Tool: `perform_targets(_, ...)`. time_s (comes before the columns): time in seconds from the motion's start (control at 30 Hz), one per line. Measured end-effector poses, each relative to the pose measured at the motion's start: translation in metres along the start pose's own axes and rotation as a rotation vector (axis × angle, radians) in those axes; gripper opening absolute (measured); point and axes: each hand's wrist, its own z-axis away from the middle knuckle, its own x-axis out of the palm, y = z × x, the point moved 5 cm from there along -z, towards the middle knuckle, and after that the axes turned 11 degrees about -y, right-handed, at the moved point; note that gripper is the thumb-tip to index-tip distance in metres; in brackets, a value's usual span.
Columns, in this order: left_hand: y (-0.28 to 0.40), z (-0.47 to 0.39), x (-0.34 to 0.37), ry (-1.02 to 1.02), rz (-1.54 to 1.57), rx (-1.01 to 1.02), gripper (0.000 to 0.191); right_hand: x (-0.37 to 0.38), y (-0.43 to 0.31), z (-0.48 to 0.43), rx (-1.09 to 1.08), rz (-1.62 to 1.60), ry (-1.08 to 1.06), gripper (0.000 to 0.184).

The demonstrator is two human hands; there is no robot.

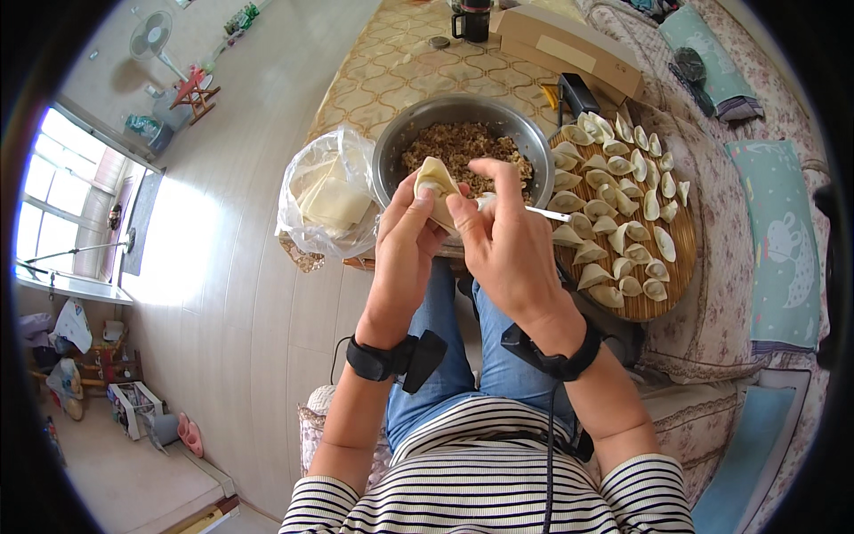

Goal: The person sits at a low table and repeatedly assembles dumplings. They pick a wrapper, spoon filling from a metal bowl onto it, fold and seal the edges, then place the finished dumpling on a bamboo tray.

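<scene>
A partly folded dough wrapper (pixel 435 183) is held in my left hand (pixel 408 243), its thumb pressed on the dough. My right hand (pixel 510 247) pinches the wrapper's lower right edge with the thumb, its index finger raised. A white-handled utensil (pixel 548 214) sticks out from beside the right hand. Just beyond both hands stands a steel bowl (pixel 544 127) of minced filling (pixel 460 143). Left of it, square dough wrappers (pixel 337 200) lie in a clear plastic bag (pixel 293 180). Several folded dumplings (pixel 600 177) cover a round slatted wooden board (pixel 680 267) on the right.
A patterned cloth covers the table (pixel 360 87). Behind the bowl are a cardboard box (pixel 567 50), a black mug (pixel 475 23), a round lid (pixel 439 42) and a black device (pixel 578 93). A sofa with a floral cover (pixel 707 200) borders the right side.
</scene>
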Motion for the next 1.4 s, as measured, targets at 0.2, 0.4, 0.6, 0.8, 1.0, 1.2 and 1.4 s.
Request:
perform_targets(0.2, 0.000, 0.005, 0.005, 0.011, -0.172, 0.009, 0.044, -0.010, -0.007, -0.012, -0.244, 0.130, 0.259, 0.015)
perform_targets(0.4, -0.003, 0.003, 0.005, 0.014, -0.254, -0.015, 0.042, -0.006, 0.006, -0.009, -0.322, 0.113, 0.361, 0.012)
perform_targets(0.6, -0.007, 0.006, 0.000, 0.012, -0.308, -0.086, 0.043, 0.000, 0.026, -0.012, -0.063, 0.038, 0.123, 0.016)
perform_targets(0.8, -0.012, 0.008, 0.004, -0.054, -0.270, -0.121, 0.044, -0.021, 0.025, -0.023, -0.153, -0.067, -0.004, 0.021)
perform_targets(1.0, -0.015, 0.006, 0.008, -0.117, -0.276, -0.149, 0.044, -0.012, 0.020, -0.031, -0.314, 0.143, 0.037, 0.013)
perform_targets(1.2, -0.022, 0.009, 0.004, 0.002, -0.337, -0.187, 0.040, -0.009, 0.028, -0.031, -0.264, 0.094, 0.033, 0.015)
perform_targets(1.4, -0.021, 0.006, 0.009, 0.010, -0.470, -0.218, 0.041, -0.046, 0.019, -0.018, -0.552, 0.134, -0.118, 0.040)
